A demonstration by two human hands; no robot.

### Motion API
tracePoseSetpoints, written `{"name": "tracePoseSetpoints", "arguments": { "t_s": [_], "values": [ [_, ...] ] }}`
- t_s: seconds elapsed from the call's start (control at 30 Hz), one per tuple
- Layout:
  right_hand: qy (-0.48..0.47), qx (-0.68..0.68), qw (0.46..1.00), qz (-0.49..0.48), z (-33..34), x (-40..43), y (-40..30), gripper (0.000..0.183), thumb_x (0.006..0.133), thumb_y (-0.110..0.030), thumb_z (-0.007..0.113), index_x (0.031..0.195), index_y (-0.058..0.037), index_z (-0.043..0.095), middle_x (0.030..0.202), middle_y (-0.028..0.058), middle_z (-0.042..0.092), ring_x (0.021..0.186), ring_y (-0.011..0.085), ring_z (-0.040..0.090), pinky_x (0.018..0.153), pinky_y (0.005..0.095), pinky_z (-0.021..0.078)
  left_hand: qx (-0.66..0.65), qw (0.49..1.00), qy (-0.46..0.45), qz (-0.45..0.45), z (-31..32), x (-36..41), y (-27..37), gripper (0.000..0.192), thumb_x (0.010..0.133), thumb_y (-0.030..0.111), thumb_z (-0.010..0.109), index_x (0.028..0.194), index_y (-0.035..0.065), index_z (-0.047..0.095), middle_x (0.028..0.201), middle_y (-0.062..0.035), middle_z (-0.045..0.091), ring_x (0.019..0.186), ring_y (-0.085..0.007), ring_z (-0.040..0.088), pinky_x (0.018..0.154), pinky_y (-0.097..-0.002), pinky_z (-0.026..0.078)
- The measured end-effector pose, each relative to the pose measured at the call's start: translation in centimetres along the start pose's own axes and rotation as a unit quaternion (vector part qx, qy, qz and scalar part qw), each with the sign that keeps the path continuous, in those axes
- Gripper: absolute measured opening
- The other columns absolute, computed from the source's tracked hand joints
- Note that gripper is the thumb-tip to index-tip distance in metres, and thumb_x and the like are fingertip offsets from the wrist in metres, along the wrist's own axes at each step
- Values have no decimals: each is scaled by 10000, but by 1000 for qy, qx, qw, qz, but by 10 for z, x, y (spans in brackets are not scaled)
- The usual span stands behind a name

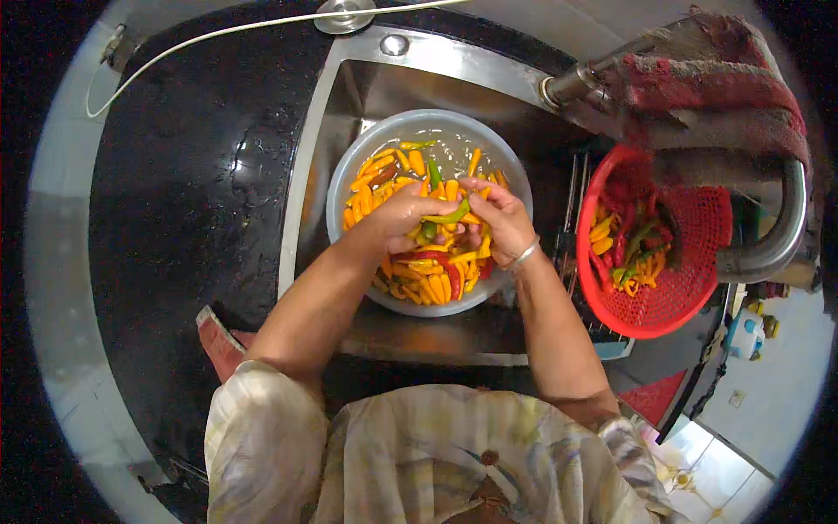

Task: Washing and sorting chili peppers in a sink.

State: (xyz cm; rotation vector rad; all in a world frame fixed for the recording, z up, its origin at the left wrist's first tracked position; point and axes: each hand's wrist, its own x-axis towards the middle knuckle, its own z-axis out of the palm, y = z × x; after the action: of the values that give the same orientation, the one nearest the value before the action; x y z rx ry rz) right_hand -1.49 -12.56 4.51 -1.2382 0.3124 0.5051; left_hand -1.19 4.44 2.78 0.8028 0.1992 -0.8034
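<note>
A grey basin of water with many orange, yellow, red and green chili peppers stands in a steel sink. Over its middle, my left hand and my right hand hold a yellow-green chili pepper between them. The left thumb lies along one end, and the right thumb and fingers pinch the other. A dark green pepper shows just below the left thumb. Orange peppers fill the near side of the basin. Some of my fingers are hidden behind the peppers.
To the right, a red plastic colander holds red, green and yellow peppers. A steel faucet draped with a red and grey cloth arches over it. Black countertop lies left of the sink; a white cable crosses the back.
</note>
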Motion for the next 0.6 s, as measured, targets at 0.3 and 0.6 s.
{"name": "tracePoseSetpoints", "arguments": {
  "t_s": [0.3, 0.6],
  "values": [
    [79, -61, 995, -24, -3, -11, -5, 214, 775, -157, 607, 931, -19, 559, 707, 30, 557, 517, 75, 482, 428, 206, 402, 56, 987, 97, 115, 23, -14, 16, 314, 718, 103, 650, 987, 1, 522, 903, -73, 594, 811, -165, 582, 729, -300, 469],
    [70, -75, 995, -16, -9, -13, -5, 199, 758, -135, 628, 915, -25, 574, 692, 24, 568, 530, 70, 492, 459, 209, 414, 113, 987, 65, 92, 13, -5, 12, 292, 622, 9, 670, 874, 53, 529, 826, -39, 590, 754, -142, 567, 704, -262, 457]
  ]
}}
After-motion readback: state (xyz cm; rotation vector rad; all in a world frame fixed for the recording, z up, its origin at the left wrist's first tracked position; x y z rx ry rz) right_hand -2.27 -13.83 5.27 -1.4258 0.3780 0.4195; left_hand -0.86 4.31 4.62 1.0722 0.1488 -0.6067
